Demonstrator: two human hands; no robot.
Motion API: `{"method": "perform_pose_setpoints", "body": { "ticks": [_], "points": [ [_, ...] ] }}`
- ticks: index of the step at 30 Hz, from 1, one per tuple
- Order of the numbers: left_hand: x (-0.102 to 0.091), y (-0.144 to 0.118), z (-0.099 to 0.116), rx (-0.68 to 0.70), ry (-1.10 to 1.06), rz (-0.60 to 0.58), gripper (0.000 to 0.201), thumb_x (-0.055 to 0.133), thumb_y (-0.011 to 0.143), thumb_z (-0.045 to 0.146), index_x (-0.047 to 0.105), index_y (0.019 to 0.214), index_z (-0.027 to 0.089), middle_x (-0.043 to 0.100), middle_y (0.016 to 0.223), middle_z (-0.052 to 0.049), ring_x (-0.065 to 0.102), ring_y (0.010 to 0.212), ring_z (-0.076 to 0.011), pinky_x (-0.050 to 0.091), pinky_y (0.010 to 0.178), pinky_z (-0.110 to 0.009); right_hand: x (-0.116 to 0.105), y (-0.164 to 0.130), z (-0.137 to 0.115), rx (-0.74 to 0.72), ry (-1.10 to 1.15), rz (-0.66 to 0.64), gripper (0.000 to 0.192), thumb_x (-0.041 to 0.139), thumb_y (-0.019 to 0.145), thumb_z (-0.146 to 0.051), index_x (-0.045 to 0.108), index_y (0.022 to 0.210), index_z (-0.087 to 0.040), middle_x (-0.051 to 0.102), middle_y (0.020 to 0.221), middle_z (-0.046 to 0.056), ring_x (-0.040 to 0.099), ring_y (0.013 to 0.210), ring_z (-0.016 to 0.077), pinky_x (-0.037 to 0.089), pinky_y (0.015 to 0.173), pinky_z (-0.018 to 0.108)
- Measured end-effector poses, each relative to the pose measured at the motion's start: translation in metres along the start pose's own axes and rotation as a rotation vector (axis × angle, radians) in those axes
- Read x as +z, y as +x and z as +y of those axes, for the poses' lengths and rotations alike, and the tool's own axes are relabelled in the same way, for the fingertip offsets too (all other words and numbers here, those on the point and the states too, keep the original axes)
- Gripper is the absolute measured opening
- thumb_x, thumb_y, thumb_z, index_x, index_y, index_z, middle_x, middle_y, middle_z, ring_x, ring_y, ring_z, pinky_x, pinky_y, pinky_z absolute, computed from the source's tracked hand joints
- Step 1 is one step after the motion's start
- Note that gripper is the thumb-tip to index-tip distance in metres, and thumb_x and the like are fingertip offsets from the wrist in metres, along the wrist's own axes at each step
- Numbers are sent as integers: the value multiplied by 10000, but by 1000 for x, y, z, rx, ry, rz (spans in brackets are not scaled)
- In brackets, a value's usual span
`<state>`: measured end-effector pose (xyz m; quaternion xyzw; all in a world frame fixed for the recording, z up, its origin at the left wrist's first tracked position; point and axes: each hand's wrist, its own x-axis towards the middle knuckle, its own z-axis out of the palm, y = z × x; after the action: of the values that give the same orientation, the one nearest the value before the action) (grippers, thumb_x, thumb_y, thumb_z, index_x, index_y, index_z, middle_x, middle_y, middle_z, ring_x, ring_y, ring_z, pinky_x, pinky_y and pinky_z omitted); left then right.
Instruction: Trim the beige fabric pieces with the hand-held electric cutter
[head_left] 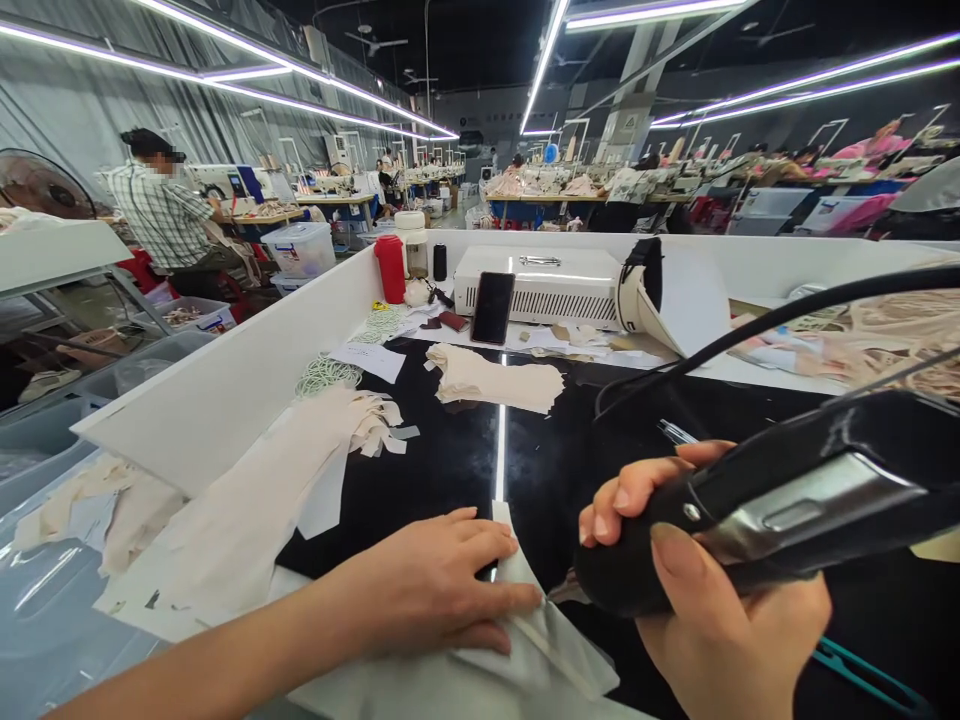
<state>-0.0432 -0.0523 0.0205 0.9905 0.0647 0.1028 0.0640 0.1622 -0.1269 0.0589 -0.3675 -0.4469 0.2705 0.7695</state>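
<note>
Fingers of right hand wrapped around glossy black iron, left hand fingers together, flat on pale fabric piece

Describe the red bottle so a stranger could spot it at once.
Find the white box-shaped machine at the far edge of the black worktop. Left of it, in the corner of the white surround, stands the red bottle, the only bright red upright cylinder among pale items.
</note>
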Motion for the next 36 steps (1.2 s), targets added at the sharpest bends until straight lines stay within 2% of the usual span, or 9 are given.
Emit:
{"method": "perform_pose_setpoints", "body": {
  "ticks": [3, 7, 13, 22, 30, 36],
  "points": [
    [4, 0, 2, 4, 0, 2, 416, 711, 1041, 475, 611, 1381, 255, 629, 1227, -98, 621, 1246, -247, 503, 1153, -429, -1, 1, -1, 11, -15, 21, 352, 854, 891, -321, 632, 1161, -289, 674, 811, -21, 656, 624, 183, 623, 569, 362],
    [7, 0, 4, -14, 8, 6, 374, 667, 1067, 475, 604, 1371, 267, 620, 1233, -98, 601, 1283, -243, 486, 1168, -423, 1, 2, -2, 33, -20, 39, 349, 863, 878, -317, 633, 1139, -285, 677, 796, -28, 656, 618, 180, 626, 575, 360],
    [9, 0, 5, -27, -6, 12, 359, 623, 1084, 488, 614, 1367, 268, 609, 1232, -100, 634, 1215, -252, 508, 1150, -456, 10, 8, -4, -12, 9, 104, 378, 891, 840, -323, 642, 1119, -267, 679, 757, -35, 651, 589, 166, 614, 566, 333],
    [12, 0, 6, -41, -29, 39, 371, 621, 1076, 502, 645, 1360, 265, 603, 1267, -119, 659, 1177, -281, 539, 1116, -519, 12, 8, 4, 5, -52, 91, 342, 847, 870, -266, 631, 1136, -268, 686, 772, -35, 666, 596, 176, 619, 585, 358],
    [14, 0, 6, -38, -22, 71, 345, 667, 1059, 485, 662, 1322, 261, 603, 1267, -108, 646, 1181, -258, 510, 1147, -450, 18, 14, 6, -30, -2, 124, 359, 868, 833, -269, 633, 1105, -257, 686, 757, -41, 649, 575, 171, 599, 545, 341],
    [14, 2, 7, -50, -37, 63, 342, 664, 1060, 480, 658, 1322, 261, 588, 1263, -115, 635, 1147, -254, 513, 1126, -443, 20, 16, 11, 7, -40, 128, 354, 855, 841, -241, 630, 1113, -260, 682, 772, -42, 658, 599, 172, 609, 575, 359]
  ]
}}
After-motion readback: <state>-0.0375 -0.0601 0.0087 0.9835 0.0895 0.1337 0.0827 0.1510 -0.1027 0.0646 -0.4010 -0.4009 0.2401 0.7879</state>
